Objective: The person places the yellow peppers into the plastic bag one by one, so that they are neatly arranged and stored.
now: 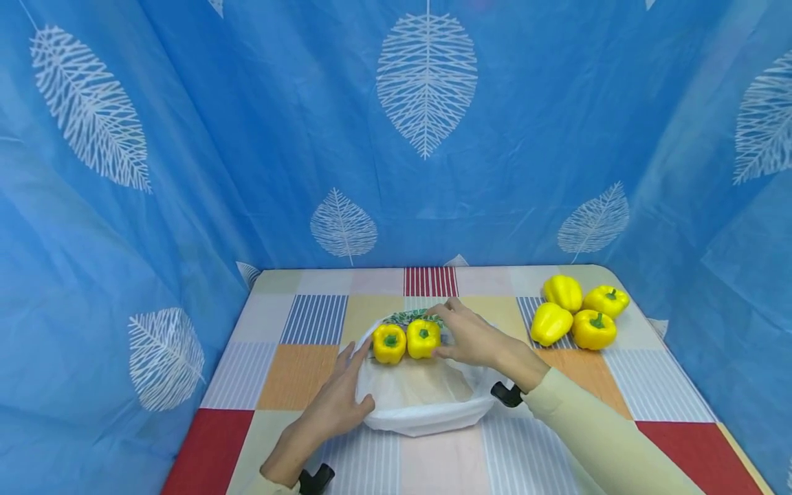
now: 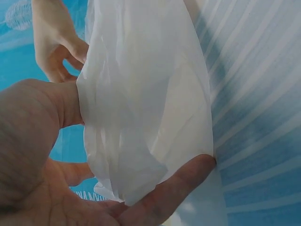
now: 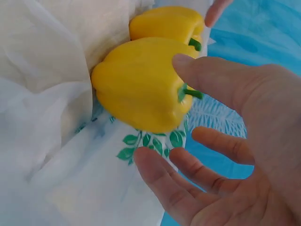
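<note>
A white plastic bag (image 1: 427, 416) with green leaf print lies on the table, its mouth spread. Two yellow bell peppers, the left one (image 1: 389, 344) and the right one (image 1: 423, 339), sit side by side at its far part, green stems showing. My left hand (image 1: 337, 399) touches the bag's left side with fingers spread; in the left wrist view one straight finger (image 2: 178, 188) lies along the white plastic. Beside the right pepper, my right hand (image 1: 473, 337) has its thumb (image 3: 202, 70) at the pepper's stem end and its other fingers apart from it.
Several more yellow bell peppers (image 1: 594, 330) stand grouped at the table's right rear. A patchwork-patterned cloth (image 1: 309, 375) covers the table. Blue curtains with white leaf prints (image 1: 427, 86) hang behind and on both sides.
</note>
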A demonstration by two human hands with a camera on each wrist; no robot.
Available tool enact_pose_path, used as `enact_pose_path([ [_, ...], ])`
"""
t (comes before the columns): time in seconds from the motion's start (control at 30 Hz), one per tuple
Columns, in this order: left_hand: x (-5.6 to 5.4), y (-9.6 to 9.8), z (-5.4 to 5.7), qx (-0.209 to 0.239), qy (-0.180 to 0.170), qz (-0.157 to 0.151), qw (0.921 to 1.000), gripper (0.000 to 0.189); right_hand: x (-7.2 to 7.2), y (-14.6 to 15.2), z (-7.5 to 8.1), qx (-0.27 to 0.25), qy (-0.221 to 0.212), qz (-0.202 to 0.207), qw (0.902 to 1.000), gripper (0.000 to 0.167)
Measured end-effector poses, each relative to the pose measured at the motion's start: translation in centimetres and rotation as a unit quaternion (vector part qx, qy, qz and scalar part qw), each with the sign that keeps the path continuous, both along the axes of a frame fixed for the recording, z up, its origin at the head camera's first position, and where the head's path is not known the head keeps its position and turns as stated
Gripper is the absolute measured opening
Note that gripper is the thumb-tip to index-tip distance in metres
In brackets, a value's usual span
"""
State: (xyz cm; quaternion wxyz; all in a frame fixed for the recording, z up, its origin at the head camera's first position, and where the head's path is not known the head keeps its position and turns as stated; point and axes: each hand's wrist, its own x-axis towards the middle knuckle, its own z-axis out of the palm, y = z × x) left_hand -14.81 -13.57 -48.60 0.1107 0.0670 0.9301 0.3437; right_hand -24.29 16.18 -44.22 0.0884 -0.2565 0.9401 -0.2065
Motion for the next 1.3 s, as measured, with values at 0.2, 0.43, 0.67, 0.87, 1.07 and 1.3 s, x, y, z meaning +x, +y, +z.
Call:
enact_pose_path([
  [0.2,0.2,-0.3,-0.1,0.01,0.003,-0.005,0.9999,0.108,0.7,2.1,0.2,0.003,0.047,-0.018,0.9987,0.063],
  [0.43,0.3,-0.4,-0.1,0.012,0.008,-0.003,0.9999,0.108,1.7,4.9,0.3,-0.012,0.119,-0.037,0.9921,0.052],
  [0.67,0.4,-0.4,-0.2,0.006,0.006,0.001,1.0,0.108,2.0,8.9,0.0,-0.031,0.155,-0.064,0.9854,0.048],
  [0.87,0.2,-0.4,-0.5,0.001,0.004,0.002,1.0,0.106,2.2,12.9,-1.0,-0.038,0.172,-0.104,0.9788,0.051],
  [1.07,0.2,0.0,-0.7,-0.002,-0.002,-0.001,1.0,0.106,2.9,16.4,-2.5,-0.033,0.169,-0.161,0.9719,0.052],
  [1.3,0.4,-0.2,-0.4,-0.009,0.007,-0.005,0.9999,0.109,2.5,19.4,-3.7,-0.032,0.199,-0.21,0.9568,0.057],
])
